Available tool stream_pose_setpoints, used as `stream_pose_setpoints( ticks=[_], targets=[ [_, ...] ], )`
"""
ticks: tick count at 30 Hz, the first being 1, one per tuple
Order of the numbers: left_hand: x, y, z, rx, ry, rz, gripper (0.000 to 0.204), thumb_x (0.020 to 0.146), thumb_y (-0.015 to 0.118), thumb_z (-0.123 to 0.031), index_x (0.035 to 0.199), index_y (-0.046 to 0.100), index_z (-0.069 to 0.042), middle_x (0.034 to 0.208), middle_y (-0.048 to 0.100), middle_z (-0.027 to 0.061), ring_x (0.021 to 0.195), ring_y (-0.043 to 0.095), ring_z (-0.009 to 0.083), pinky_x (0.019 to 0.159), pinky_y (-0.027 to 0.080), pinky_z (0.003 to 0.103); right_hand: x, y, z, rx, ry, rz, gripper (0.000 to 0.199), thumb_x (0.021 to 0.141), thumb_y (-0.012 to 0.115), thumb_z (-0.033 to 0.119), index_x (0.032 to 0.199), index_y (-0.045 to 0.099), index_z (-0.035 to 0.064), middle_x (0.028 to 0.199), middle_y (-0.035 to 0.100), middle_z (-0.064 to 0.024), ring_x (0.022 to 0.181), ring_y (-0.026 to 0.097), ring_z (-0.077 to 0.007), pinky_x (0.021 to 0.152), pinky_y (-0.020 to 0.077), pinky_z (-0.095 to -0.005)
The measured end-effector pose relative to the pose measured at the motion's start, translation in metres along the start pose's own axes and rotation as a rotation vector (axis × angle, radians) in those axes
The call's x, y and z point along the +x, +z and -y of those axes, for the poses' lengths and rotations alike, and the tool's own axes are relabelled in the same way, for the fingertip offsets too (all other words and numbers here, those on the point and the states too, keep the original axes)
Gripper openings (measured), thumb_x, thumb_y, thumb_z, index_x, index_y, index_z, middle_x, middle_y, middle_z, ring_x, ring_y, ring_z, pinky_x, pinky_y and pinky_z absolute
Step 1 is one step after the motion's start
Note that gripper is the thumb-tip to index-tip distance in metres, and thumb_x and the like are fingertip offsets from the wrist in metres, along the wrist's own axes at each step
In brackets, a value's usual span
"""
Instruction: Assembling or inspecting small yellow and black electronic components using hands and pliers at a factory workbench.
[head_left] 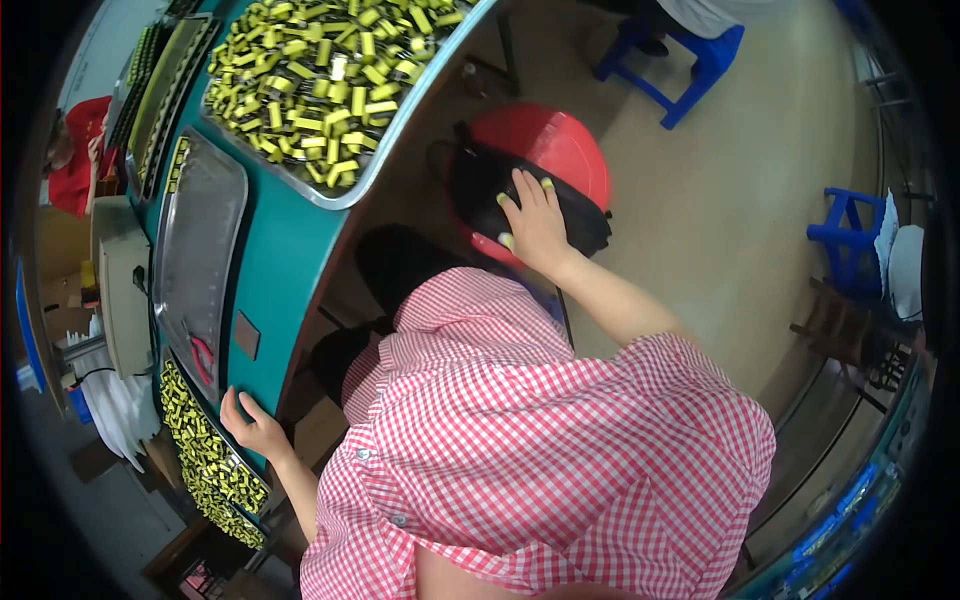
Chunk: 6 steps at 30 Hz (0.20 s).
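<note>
Right hand (537, 222) flat on black bag (480, 185) atop red stool (560, 145)

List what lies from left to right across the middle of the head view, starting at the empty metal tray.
Empty metal tray → teal table → right hand resting on a black bag atop a red stool → blue stool.

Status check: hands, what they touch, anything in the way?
Right hand flat on black bag atop red stool. Left hand open on teal table edge. Nothing blocking.
</note>
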<state>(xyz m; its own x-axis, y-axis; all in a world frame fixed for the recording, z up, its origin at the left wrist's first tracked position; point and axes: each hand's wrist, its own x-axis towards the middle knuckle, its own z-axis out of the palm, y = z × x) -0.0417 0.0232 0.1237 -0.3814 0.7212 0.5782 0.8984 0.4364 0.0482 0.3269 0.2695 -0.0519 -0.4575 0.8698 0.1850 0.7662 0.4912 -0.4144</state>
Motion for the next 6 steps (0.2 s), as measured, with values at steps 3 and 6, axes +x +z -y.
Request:
stream_pose_setpoints(
  ticks=[3,6],
  targets=[
    [-0.0008,0.0008,0.0024,0.001,-0.006,0.030,0.020,0.086,0.052,-0.011,0.100,0.057,0.002,0.098,0.058,0.0138,0.091,0.054,0.0265,0.081,0.042,0.034,-0.0035,0.0044,-0.0041,0.017,0.015,-0.018,0.054,0.058,0.074,0.020,0.106,0.055,0.0060,0.129,0.035,-0.0212,0.121,0.032,-0.0336,0.098,0.0268,-0.0466],
    [-0.0007,0.0009,0.0034,-0.022,-0.017,0.039,0.020,0.086,0.052,-0.011,0.101,0.057,0.002,0.099,0.057,0.0133,0.092,0.054,0.0263,0.081,0.042,0.034,-0.0032,0.0078,-0.0063,0.029,0.028,-0.029,0.053,0.058,0.074,0.021,0.105,0.055,0.0065,0.130,0.035,-0.0201,0.122,0.032,-0.0336,0.099,0.0260,-0.0465]
  ],
)
